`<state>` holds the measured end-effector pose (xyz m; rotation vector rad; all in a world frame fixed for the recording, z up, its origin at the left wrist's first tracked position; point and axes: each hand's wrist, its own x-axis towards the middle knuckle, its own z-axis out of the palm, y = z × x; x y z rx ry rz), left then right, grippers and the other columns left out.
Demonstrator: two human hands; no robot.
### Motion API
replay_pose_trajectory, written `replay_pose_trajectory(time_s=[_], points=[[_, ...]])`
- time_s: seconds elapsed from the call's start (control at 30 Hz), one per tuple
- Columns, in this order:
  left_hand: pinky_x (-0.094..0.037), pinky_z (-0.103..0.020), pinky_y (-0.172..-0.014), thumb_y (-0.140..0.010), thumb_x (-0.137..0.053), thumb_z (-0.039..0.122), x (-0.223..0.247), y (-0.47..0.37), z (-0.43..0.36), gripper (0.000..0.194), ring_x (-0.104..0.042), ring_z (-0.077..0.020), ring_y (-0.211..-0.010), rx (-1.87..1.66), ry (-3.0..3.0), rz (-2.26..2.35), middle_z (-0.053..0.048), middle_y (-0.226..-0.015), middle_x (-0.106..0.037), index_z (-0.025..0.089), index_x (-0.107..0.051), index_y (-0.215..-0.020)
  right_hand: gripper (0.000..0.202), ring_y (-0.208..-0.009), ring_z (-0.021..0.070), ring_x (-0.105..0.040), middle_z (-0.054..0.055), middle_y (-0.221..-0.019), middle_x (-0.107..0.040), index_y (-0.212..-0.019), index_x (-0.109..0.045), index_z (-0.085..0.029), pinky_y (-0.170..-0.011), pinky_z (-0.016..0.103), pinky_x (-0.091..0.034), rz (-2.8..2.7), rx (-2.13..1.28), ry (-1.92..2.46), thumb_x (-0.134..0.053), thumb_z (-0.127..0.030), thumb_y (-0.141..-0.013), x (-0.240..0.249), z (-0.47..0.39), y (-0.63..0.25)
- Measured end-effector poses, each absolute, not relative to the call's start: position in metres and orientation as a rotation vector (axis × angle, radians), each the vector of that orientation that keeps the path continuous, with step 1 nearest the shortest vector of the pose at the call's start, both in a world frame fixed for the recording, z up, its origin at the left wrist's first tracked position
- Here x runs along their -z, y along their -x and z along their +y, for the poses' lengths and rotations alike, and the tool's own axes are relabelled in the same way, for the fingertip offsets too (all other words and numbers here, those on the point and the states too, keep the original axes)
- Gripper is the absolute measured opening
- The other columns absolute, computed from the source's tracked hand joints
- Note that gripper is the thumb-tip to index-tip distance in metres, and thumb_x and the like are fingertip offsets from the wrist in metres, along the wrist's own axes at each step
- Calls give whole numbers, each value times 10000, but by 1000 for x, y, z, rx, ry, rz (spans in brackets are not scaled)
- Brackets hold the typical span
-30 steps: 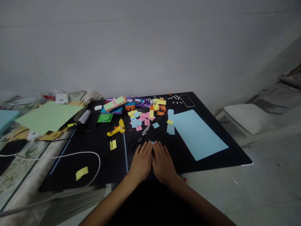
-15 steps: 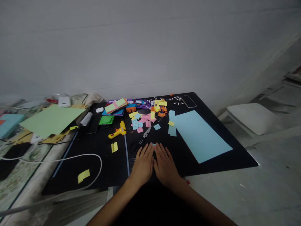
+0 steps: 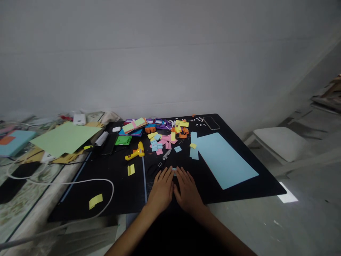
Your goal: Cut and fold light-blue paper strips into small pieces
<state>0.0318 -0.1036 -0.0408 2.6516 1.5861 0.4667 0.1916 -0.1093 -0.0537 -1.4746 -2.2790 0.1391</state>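
My left hand (image 3: 161, 186) and my right hand (image 3: 188, 190) lie side by side, palms down, near the front of the black table. Fingers stretched forward, both press on a small light-blue paper piece (image 3: 174, 171); only a bit of it shows between the fingertips, the rest is covered. Just beyond my left fingertips lie scissors (image 3: 163, 160) with dark handles. A small folded blue paper (image 3: 178, 149) rests ahead of my hands, beside a pile of pink paper pieces (image 3: 168, 141) mixed with yellow and blue ones.
A large light-blue sheet (image 3: 226, 160) lies to the right, with blue strips (image 3: 194, 153) at its edge. A yellow glue gun (image 3: 135, 151) and a white cable (image 3: 112, 192) are on the left. A phone (image 3: 211, 123) sits at the back; a white stool (image 3: 279, 142) stands to the right.
My view has tilted up slightly, so the table sits a little lower in the picture. Both hands stay flat on the blue paper piece, slightly more of which shows between the fingertips.
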Motion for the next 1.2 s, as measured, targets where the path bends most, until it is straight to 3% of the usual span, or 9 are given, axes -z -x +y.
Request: replay_pose_trajectory(time_s=[0.27,0.47,0.7,0.87,1.0,1.03,1.1,1.2], points=[[-380,-504,-1192,-965,-458,106,43,-32,-103,521,-455,-276,-1454,-553,-2564,1551,-107,-1556,-527,137,-480,-1485,524,-1468,325,-445,170,-1547,-518,-1477,-516,-68,-1165,557,-419,-2286,-193,1427,-479,-161,-963,57,-104,-196],[-374,-513,-1185,-994,-517,158,41,-29,-108,372,-565,-263,-1328,-730,-2445,1533,-103,-1387,-655,202,-588,-1356,333,-1296,296,-607,127,-1307,-713,-1267,-685,-151,-1094,530,-502,-2188,-258,1270,-523,-117,-978,60,-103,-207],[-396,-517,-1139,-983,-533,129,43,-26,-111,225,-633,-252,-1165,-886,-2392,1443,-91,-1201,-713,196,-658,-1158,226,-1183,261,-652,105,-1137,-754,-1087,-722,-174,-1033,474,-556,-2117,-367,1106,-520,-120,-1001,42,-99,-208],[-521,-367,-867,-1016,-524,244,21,-19,-89,156,-674,-218,-918,-997,-2191,1385,-63,-966,-734,192,-671,-1015,203,-1139,253,-672,119,-1144,-739,-1146,-684,-184,-1018,459,-555,-1964,-422,1150,-542,-242,-1013,28,-85,-225],[-519,-309,-743,-1016,-533,369,-9,0,-31,243,-667,-195,-759,-1091,-1907,1615,-31,-830,-696,191,-659,-1124,275,-1126,293,-668,151,-1173,-723,-1173,-670,-159,-1018,509,-538,-1903,-357,1405,-544,-300,-974,24,-61,-262],[-519,-321,-742,-1007,-545,371,-15,5,-15,272,-671,-210,-764,-1077,-1881,1723,-43,-837,-697,180,-642,-1173,303,-1142,310,-659,161,-1182,-720,-1186,-665,-150,-1024,529,-528,-1897,-328,1491,-553,-308,-952,24,-55,-273],[-526,-378,-826,-961,-616,355,-21,14,11,381,-688,-276,-937,-986,-1915,1909,-140,-1041,-714,131,-591,-1268,373,-1207,338,-626,180,-1260,-691,-1234,-646,-138,-1063,553,-490,-1891,-281,1671,-566,-311,-914,25,-45,-293],[-515,-441,-892,-942,-621,312,-20,18,22,450,-634,-354,-1125,-864,-1984,2098,-242,-1231,-640,78,-538,-1318,437,-1281,347,-588,204,-1342,-649,-1296,-617,-112,-1118,538,-445,-1915,-264,1848,-540,-321,-920,25,-37,-316]])
